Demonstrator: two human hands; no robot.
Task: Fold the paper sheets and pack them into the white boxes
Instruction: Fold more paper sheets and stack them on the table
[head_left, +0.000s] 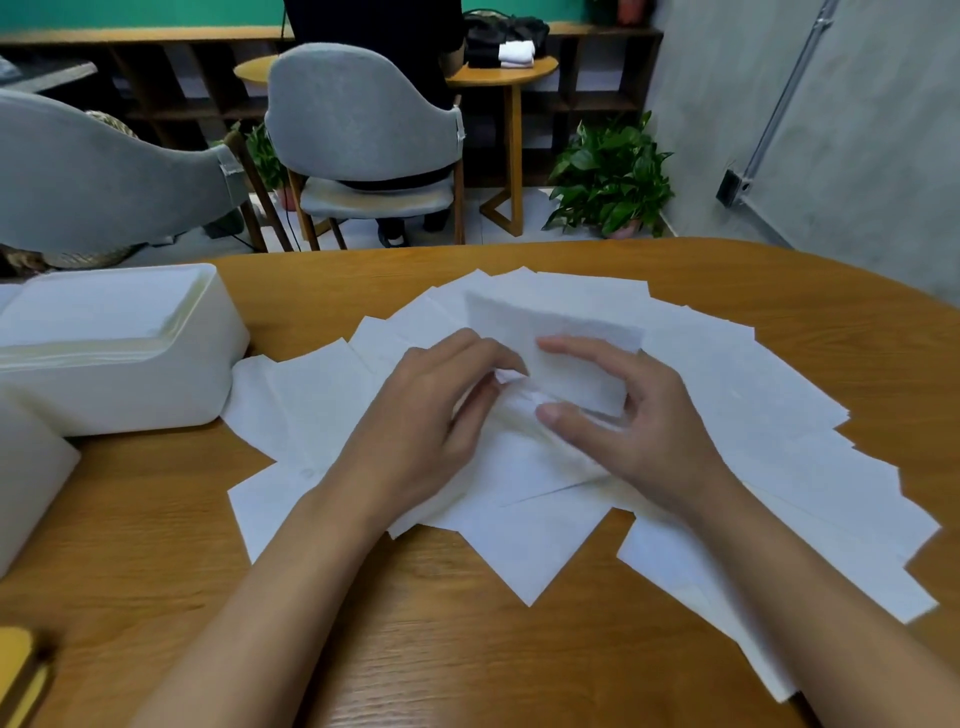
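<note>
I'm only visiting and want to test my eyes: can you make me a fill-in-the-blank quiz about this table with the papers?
1. The left hand and the right hand together hold one white paper sheet that is being ____.
2. The other loose white paper sheets lie spread on a brown table made of ____.
3. The rectangular white plastic box with stacked sheets stands on the person's ____ side.
4. The potted plant on the floor has ____ leaves.
Missing words: folded; wood; left; green.

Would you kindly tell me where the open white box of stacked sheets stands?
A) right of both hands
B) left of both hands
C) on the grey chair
B: the white box stands left of the left hand and right hand, which pinch a folded sheet.
</note>
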